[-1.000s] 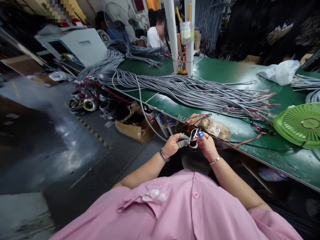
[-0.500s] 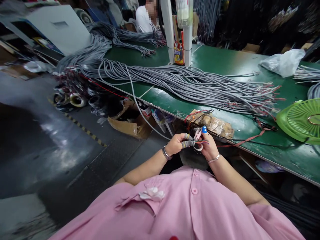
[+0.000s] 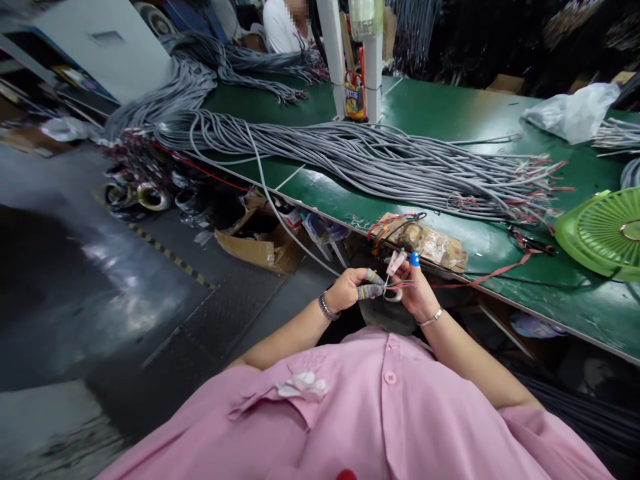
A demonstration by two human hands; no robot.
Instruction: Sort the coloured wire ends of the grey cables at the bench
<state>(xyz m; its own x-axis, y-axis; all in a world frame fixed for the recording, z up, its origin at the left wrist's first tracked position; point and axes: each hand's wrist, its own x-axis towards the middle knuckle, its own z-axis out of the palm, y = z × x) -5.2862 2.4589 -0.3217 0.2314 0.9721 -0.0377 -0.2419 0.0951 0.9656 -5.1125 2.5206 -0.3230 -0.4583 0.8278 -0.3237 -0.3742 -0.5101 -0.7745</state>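
Note:
My left hand [image 3: 350,290], with grey finger covers on the thumb and a finger, pinches the end of a grey cable [image 3: 285,227] that runs back to the pile on the bench. Thin coloured wires [image 3: 401,285] fan out of that end towards my right hand [image 3: 419,293]. A blue cover sits on a fingertip of the right hand, which is closed on a small pink tool [image 3: 395,263], its exact kind unclear. Below the wires, a white loop [image 3: 395,296] shows between the hands; whether it belongs to the tool I cannot tell.
A long bundle of grey cables [image 3: 350,157] lies along the green bench [image 3: 445,107]. A taped cardboard piece [image 3: 435,245] sits at the bench edge, near a green fan [image 3: 605,230]. Below stands an open carton [image 3: 255,250]. A person [image 3: 283,27] is across the bench.
The view has shifted slightly. The pink tool has tilted, and a pale strip now shows between it and the cable end. Both hands keep their hold.

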